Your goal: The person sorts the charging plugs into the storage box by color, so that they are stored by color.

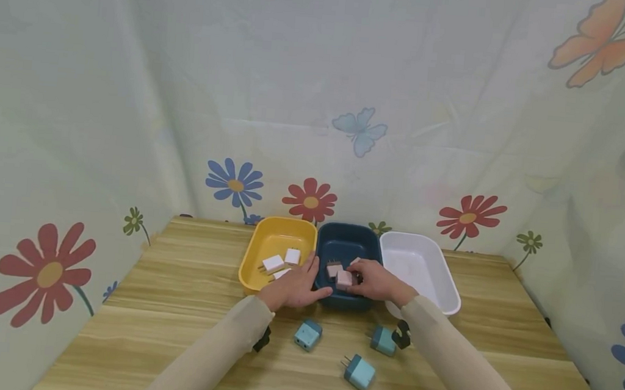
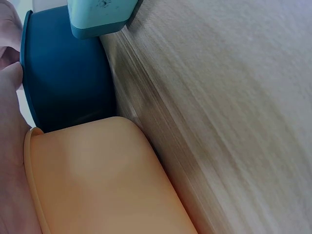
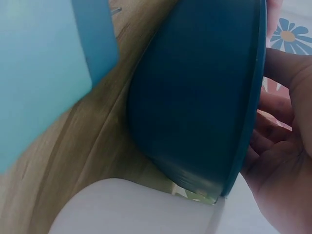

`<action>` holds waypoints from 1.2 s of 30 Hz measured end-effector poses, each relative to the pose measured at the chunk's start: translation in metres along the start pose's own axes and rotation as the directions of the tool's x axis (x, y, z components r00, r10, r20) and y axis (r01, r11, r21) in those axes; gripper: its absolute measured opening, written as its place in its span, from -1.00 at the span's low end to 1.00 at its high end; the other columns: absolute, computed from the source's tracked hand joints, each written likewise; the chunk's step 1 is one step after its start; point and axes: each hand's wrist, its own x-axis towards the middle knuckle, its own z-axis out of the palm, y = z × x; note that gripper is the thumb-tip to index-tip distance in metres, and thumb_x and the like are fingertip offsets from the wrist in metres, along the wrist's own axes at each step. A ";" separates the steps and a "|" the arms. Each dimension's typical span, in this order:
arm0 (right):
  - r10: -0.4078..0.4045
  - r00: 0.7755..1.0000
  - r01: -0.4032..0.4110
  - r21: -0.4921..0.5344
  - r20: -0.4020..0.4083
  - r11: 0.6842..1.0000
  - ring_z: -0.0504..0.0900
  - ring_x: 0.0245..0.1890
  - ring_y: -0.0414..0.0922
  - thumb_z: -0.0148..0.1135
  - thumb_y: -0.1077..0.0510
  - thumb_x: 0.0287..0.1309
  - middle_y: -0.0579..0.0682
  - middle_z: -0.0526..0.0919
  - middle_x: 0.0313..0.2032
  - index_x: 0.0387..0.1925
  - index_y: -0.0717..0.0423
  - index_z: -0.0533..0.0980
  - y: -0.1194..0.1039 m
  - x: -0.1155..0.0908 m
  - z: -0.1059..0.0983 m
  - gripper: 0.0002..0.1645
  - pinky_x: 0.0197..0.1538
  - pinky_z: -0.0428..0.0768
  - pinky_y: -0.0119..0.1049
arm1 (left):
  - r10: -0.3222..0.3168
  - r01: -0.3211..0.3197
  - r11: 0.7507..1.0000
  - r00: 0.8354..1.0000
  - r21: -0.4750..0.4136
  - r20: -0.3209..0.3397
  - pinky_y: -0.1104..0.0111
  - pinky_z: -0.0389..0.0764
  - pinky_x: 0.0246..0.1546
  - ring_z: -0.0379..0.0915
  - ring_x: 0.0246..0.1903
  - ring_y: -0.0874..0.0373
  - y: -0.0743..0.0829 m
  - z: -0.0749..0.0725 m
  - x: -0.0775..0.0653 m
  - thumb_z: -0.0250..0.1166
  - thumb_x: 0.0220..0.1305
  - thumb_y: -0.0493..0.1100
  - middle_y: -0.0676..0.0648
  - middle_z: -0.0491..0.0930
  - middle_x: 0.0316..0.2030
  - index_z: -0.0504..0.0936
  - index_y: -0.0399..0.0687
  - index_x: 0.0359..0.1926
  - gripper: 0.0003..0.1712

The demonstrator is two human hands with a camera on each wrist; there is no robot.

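My right hand (image 1: pixel 376 281) reaches over the front of the dark blue bin (image 1: pixel 349 237) and pinches a pale pink charger plug (image 1: pixel 344 279). Another pink charger plug (image 1: pixel 333 269) lies in that bin, and a further pink piece is partly hidden by my fingers. Spread fingers of my left hand (image 1: pixel 295 285) rest on the front rims where the yellow bin (image 1: pixel 281 241) meets the blue one. White charger plugs (image 1: pixel 273 263) lie in the yellow bin. The right wrist view shows the right hand (image 3: pixel 287 161) at the blue bin's rim, fingertips hidden.
A white bin (image 1: pixel 419 268) stands right of the blue one. In front, on the wooden table (image 1: pixel 184 283), are three teal charger plugs: one near the left wrist (image 1: pixel 308 334), one near the right wrist (image 1: pixel 383 341), one closer (image 1: pixel 359 373). A patterned curtain hangs behind.
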 end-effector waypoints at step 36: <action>-0.004 0.986 0.031 0.162 -0.165 0.986 0.60 -0.15 0.04 0.33 0.15 0.11 0.12 0.61 -0.14 -0.01 0.24 0.54 0.012 -0.039 -0.021 -0.59 -0.09 0.59 -0.09 | -0.006 0.004 0.996 1.000 -0.086 -0.025 0.14 0.12 0.32 -0.12 0.41 0.00 -0.004 0.002 0.002 -0.07 0.16 0.53 -0.10 -0.30 0.48 -0.10 -0.13 0.48 0.13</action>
